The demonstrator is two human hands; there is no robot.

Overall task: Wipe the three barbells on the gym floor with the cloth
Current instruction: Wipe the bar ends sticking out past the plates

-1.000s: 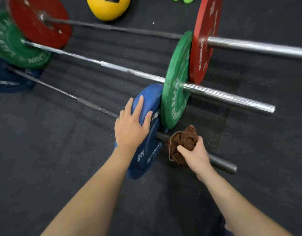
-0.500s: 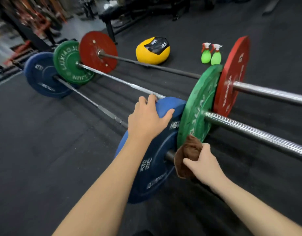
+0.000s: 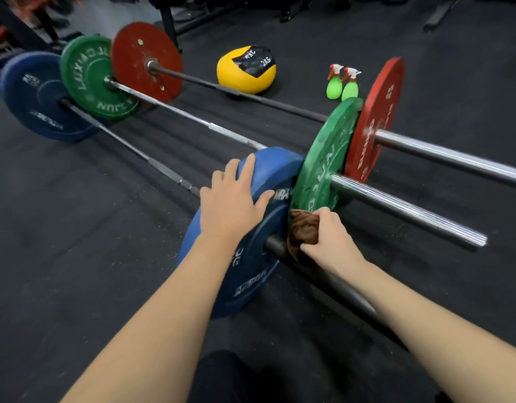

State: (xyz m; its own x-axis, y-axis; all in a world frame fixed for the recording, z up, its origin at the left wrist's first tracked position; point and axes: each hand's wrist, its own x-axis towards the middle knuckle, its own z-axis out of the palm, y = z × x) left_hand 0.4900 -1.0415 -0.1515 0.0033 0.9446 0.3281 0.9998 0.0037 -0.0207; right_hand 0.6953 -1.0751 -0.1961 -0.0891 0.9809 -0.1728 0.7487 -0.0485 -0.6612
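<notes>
The left hand [image 3: 233,205] lies open on the blue plate [image 3: 251,274], steadying the heavy, stiff nearest barbell [image 3: 163,170] on the floor [image 3: 76,257], while the right hand [image 3: 326,239] grips the soft cloth [image 3: 303,228] round its sleeve beside that plate.

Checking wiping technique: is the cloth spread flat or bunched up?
Bunched up: the cloth is a crumpled wad held in the right hand.

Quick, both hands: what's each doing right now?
Left hand: open, resting on the blue plate.
Right hand: gripping the brown cloth against the dark bar.
</notes>
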